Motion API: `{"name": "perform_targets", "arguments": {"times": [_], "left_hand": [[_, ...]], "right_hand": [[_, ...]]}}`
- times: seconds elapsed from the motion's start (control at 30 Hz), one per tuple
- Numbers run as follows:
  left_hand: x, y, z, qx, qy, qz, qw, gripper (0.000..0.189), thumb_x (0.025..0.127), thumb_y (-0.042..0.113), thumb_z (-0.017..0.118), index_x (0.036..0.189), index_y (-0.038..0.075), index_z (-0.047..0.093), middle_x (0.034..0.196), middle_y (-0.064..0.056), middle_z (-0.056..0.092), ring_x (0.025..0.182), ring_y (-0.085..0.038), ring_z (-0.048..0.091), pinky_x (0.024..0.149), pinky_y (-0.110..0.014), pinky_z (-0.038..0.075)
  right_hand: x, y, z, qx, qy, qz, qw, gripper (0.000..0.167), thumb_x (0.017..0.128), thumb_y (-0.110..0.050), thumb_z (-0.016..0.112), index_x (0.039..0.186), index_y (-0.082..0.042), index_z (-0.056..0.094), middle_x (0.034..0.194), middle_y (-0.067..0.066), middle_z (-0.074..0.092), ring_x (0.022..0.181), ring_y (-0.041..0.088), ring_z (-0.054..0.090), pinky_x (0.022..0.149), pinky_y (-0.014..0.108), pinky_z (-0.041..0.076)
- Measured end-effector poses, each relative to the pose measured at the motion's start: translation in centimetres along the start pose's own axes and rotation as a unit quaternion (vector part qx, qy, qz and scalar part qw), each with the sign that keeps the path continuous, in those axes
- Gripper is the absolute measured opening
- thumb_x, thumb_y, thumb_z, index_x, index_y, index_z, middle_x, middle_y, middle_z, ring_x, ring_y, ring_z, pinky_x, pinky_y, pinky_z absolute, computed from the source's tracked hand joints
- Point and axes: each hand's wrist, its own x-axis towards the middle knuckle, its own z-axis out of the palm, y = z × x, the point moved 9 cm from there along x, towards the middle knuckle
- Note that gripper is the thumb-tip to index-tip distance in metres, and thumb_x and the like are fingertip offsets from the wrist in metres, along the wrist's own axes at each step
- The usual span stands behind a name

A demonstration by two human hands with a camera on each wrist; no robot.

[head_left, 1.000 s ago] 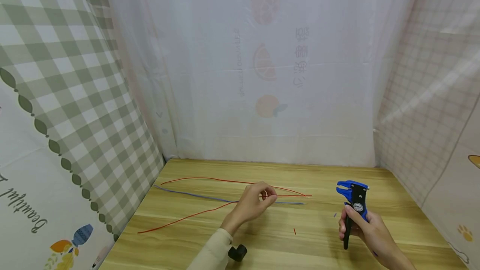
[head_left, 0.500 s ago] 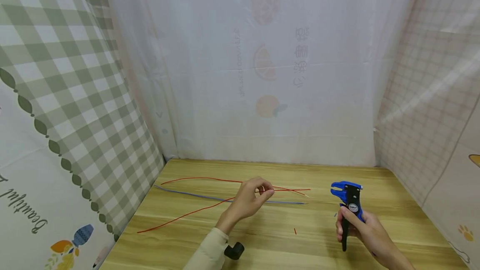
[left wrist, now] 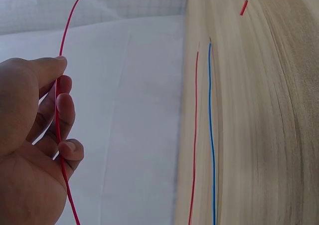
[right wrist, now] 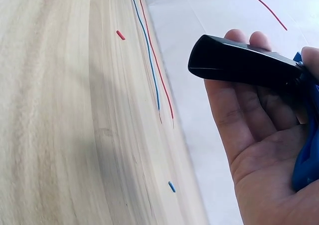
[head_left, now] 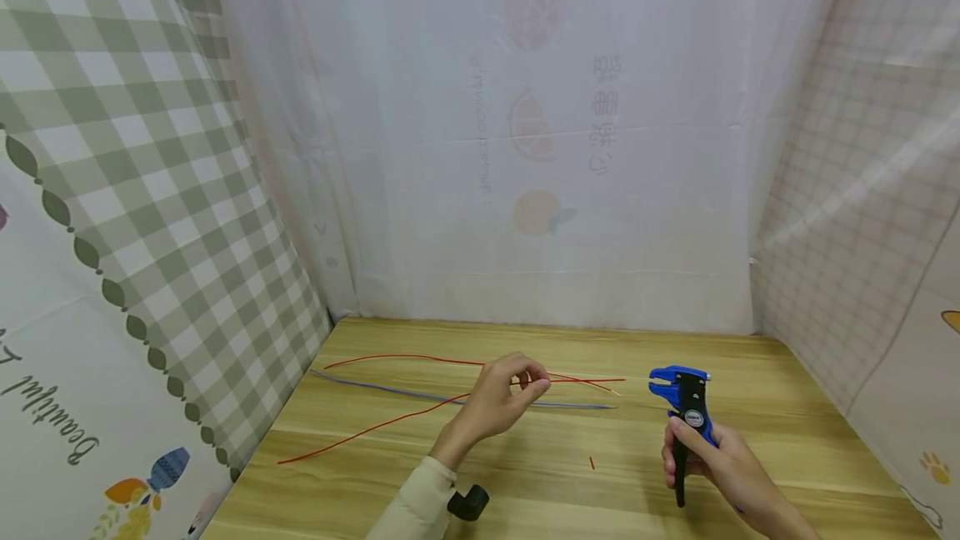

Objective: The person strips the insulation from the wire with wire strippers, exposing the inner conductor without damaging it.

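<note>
My left hand (head_left: 498,398) pinches a red wire (left wrist: 71,201) between thumb and fingertips, off the table; its insulated end points right, and its tail trails to the front left. My right hand (head_left: 723,469) grips a blue-and-black wire stripper (head_left: 692,402) by its handles. The stripper's open blue jaws face left, a short gap from the wire's end. A second red wire (head_left: 405,355) and a blue wire (head_left: 382,388) lie on the table behind and below the left hand. Both show bare strands at their right ends in the right wrist view.
A short red offcut (head_left: 591,463) lies on the wooden table (head_left: 540,498) between the hands. A blue offcut (right wrist: 171,187) shows in the right wrist view. A black fitting (head_left: 468,503) sits by the left cuff. Cloth hangings (head_left: 420,190) enclose the table's back and sides.
My right hand has moved left with the wire stripper, closer to the red wire's end. My left hand has lifted the wire slightly, up and left, then stayed nearly still.
</note>
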Motion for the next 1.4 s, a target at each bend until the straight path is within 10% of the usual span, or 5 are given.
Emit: {"name": "perform_targets", "arguments": {"times": [0.27,0.57,0.83,1.4], "left_hand": [[0.1,0.6,-0.1,0.001,-0.002,0.0,1.0,0.008,0.11,0.018,0.076,0.107,0.012,0.08,0.102,-0.003,0.081,0.088,-0.003,0.062,0.078,-0.036,0.061],[0.2,0.8,0.4,-0.011,-0.012,-0.019,0.9997,0.008,0.11,0.019,0.077,0.106,0.014,0.082,0.099,-0.002,0.078,0.085,0.001,0.056,0.077,-0.024,0.052],[0.3,1.1,0.3,-0.014,-0.016,-0.019,0.9996,0.009,0.111,0.019,0.075,0.108,0.014,0.082,0.1,-0.003,0.078,0.086,0.002,0.055,0.075,-0.038,0.058],[0.8,2.0,-0.4,-0.001,-0.01,0.013,0.9999,0.011,0.111,0.019,0.075,0.106,0.013,0.083,0.1,-0.003,0.08,0.086,0.0,0.058,0.07,-0.023,0.051]], "right_hand": [[0.5,0.3,1.3,0.005,-0.018,0.002,0.9998,0.041,0.126,-0.017,0.031,0.114,0.011,0.06,0.093,-0.002,0.077,0.083,0.019,0.078,0.082,0.046,0.069],[0.8,0.3,2.2,0.017,-0.026,0.011,0.9995,0.04,0.126,-0.019,0.032,0.111,-0.008,0.068,0.093,-0.002,0.077,0.083,0.017,0.079,0.083,0.046,0.07],[1.1,0.0,3.0,0.031,-0.043,0.002,0.9986,0.04,0.126,-0.018,0.031,0.112,-0.007,0.068,0.094,-0.002,0.078,0.085,0.015,0.079,0.083,0.047,0.07],[1.2,-1.0,4.1,0.046,-0.068,-0.014,0.9965,0.043,0.126,-0.016,0.028,0.114,-0.005,0.068,0.095,-0.002,0.078,0.086,0.015,0.079,0.085,0.046,0.07]]}}
